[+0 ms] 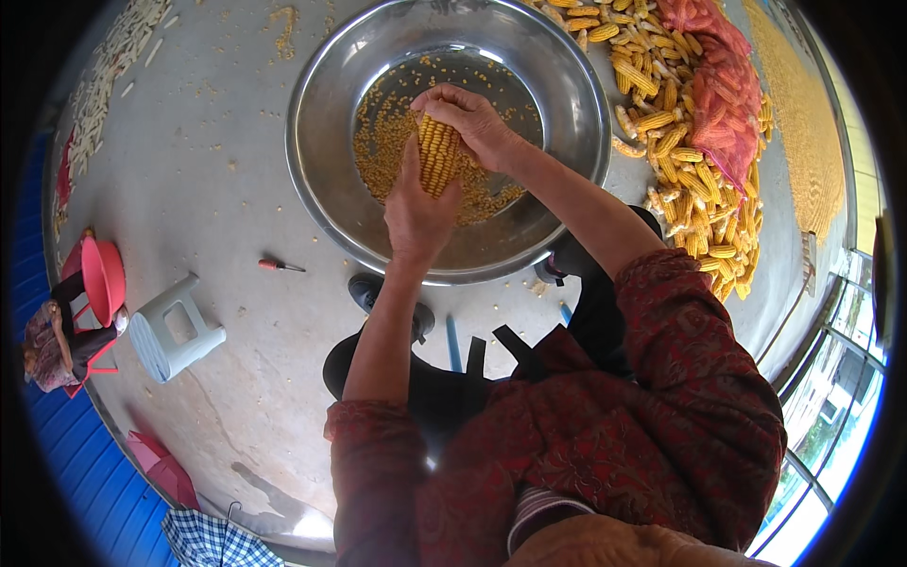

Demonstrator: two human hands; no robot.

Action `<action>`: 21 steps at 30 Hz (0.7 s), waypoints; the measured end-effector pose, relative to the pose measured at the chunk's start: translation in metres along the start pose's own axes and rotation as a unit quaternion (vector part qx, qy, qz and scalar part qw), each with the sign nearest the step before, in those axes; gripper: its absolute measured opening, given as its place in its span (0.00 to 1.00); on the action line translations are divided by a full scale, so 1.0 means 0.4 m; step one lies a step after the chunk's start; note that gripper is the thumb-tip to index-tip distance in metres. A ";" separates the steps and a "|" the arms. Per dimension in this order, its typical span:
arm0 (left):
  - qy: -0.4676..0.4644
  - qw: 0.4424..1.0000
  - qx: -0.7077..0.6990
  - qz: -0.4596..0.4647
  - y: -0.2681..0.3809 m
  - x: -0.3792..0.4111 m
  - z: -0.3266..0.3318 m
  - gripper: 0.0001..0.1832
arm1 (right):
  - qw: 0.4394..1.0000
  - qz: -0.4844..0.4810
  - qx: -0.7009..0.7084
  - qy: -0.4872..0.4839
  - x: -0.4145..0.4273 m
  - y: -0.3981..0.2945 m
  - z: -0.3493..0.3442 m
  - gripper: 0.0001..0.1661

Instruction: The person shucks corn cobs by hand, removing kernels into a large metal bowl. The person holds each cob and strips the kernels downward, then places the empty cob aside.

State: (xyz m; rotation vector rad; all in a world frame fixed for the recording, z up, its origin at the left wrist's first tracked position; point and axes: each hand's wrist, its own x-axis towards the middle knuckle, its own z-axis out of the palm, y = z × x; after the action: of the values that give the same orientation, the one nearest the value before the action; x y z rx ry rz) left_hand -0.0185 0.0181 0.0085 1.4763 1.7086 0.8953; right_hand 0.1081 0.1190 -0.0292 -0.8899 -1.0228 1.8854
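Observation:
A dried ear of corn point(438, 156) with yellow kernels stands tilted above a wide stainless steel basin point(322, 149). My left hand point(421, 212) grips its lower end, thumb and fingers on either side. Around the upper end my right hand point(471, 120) is closed, with its thumb near the tip. Below them, loose corn kernels point(379, 152) lie scattered over the basin's floor. Part of the ear is covered by my fingers, so its tip cannot be seen well.
Whole corn ears point(669, 135) lie heaped at the right beside a red mesh sack point(723, 92). Spread grain point(801, 120) lies beyond. Bare cobs point(99, 99) lie far left. A screwdriver point(280, 266) and plastic stool point(166, 329) stand left; a seated person point(53, 340) is near a red basin point(104, 280).

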 end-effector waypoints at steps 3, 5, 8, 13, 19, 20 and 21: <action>-0.009 0.998 -0.053 0.011 -0.022 0.011 0.002 0.38 | 0.998 0.026 0.051 -0.016 -0.003 -0.001 -0.020 0.14; -0.029 0.993 -0.116 -0.018 -0.041 0.015 0.001 0.37 | 0.994 0.045 0.095 -0.039 -0.009 -0.005 -0.033 0.14; -0.071 0.960 -0.246 -0.116 -0.031 0.023 -0.011 0.36 | 0.988 0.064 0.116 -0.074 -0.007 -0.043 -0.028 0.15; -0.070 0.959 -0.247 -0.123 -0.019 0.016 -0.001 0.35 | 0.999 0.003 -0.039 -0.028 -0.008 -0.007 -0.016 0.17; -0.064 0.986 -0.130 -0.080 -0.040 0.009 0.007 0.36 | 0.995 0.080 0.054 0.010 -0.005 0.018 -0.028 0.14; -0.094 0.970 -0.189 -0.122 -0.024 0.025 -0.020 0.37 | 0.995 0.074 0.067 -0.008 -0.010 -0.002 -0.022 0.15; -0.124 0.947 -0.246 -0.165 0.000 0.036 -0.053 0.38 | 0.994 0.071 0.081 -0.026 -0.024 -0.034 -0.002 0.15</action>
State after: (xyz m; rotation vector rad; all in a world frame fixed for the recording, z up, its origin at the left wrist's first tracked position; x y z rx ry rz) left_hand -0.0380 0.0313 0.0185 0.8954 1.3636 0.8331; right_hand 0.1171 0.1156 -0.0154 -0.8406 -0.8412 2.0870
